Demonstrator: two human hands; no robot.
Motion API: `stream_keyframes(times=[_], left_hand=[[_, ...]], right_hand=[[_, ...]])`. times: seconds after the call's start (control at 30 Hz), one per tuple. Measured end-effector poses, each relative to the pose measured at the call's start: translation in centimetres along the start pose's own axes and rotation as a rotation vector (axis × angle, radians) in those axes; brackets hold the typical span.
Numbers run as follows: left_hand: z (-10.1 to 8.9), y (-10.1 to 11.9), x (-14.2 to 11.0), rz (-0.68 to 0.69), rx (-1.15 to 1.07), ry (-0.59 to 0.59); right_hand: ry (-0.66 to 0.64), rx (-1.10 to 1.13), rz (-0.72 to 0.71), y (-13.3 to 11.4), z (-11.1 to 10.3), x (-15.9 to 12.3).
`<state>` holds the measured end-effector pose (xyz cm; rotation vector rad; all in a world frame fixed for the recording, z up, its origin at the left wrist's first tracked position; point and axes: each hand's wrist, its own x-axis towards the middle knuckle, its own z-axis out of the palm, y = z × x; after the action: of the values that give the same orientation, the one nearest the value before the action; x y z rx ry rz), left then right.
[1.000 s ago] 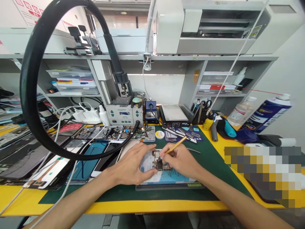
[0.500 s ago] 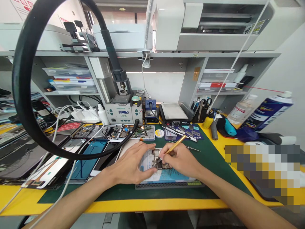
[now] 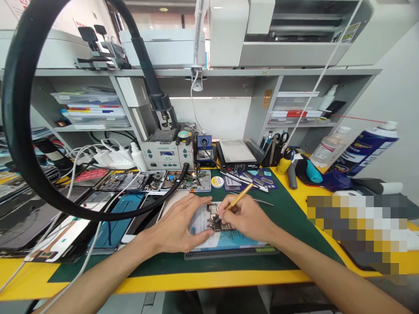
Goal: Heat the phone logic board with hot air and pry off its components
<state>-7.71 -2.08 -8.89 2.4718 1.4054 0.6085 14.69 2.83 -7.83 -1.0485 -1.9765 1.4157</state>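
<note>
While over PCB (image 3: 213,209), gold tool (image 3: 240,196) in RH (image 3: 247,216)

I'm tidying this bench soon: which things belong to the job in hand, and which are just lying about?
In the job:
gold tool, in the right hand
circuit board, under the tool; left hand beside it
work pad, beneath the board

Apparently just lying about:
spray can
clear bottle
round container
blue panel

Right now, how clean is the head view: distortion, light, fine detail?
Head view: light bright and fairly even; spray can leans outward, likely wide-lens stretch; mosaic patch hides part of the right side; circuit board detail too small to read.
</note>
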Motion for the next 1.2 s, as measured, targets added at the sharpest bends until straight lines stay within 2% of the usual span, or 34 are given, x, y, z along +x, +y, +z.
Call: stream_keyframes(times=[0.53, 1.2], left_hand=[[-0.07, -0.07, -0.11, -0.022, -0.017, -0.036], [0.12, -0.22, -0.19, 0.004, 0.02, -0.017]], right_hand=[[0.043, -0.042, -0.025, 0.21, -0.29, 0.15], [0.054, -0.047, 0.013, -0.02, -0.55, 0.34]])
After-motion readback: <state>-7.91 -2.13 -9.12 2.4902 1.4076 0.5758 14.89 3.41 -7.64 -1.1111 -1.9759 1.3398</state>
